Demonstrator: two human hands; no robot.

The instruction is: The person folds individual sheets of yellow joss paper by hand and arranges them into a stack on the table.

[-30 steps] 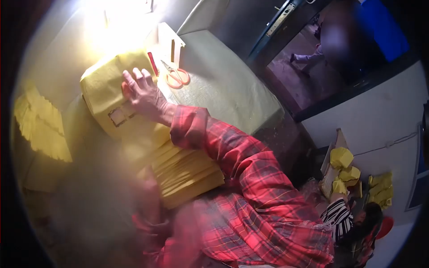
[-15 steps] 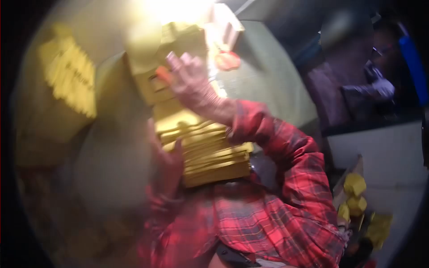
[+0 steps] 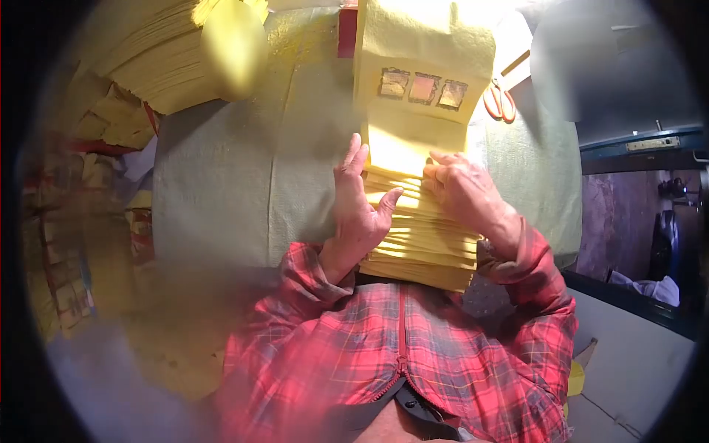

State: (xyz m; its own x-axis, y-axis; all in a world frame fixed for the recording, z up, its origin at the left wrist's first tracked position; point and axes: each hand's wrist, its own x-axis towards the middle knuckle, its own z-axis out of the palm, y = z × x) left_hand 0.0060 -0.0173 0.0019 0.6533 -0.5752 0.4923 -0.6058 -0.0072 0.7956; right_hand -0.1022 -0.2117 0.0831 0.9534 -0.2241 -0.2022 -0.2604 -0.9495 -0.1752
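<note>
A thick stack of folded yellow paper (image 3: 425, 251) lies before my chest, its folded edges fanned in layers. Beyond it stretches a yellow paper sheet (image 3: 413, 122) with three shiny printed squares in a row. My left hand (image 3: 360, 207) rests along the stack's left side, fingers stretched upward and thumb apart over the folds. On the right, my right hand (image 3: 469, 193) has its fingers curled and pinched at the upper folds of the paper. The exact grip is partly hidden by glare and the fingers.
Orange-handled scissors (image 3: 499, 103) lie right of the sheet. A grey-green cloth (image 3: 221, 177) covers the table. At the back left stands a large pile of yellow paper (image 3: 166, 55). A white panel (image 3: 628, 288) stands at the lower right.
The view has swung, bringing the table into the middle. My right hand has come down from above the far sheet to the upper folds. My left hand stays beside the stack.
</note>
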